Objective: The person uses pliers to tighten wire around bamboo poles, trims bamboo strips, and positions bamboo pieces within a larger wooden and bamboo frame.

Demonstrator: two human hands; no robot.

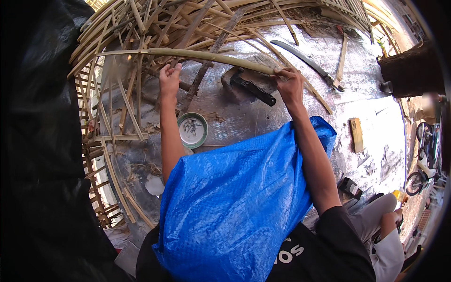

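White lettering (290, 254) on the black shirt (333, 244) sits at five o'clock, partly covered by the blue sheet (230, 188). Across twelve o'clock runs the strip (206, 56). The right hand (289, 84), toward one, pinches its end, arm outstretched. The left hand (170, 80), toward eleven, is loosely curled just below the strip (whether touching, I cannot tell), forearm (171, 127) upright.

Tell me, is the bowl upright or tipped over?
Upright: the bowl has its open side facing up, with its white inside visible within the green rim.
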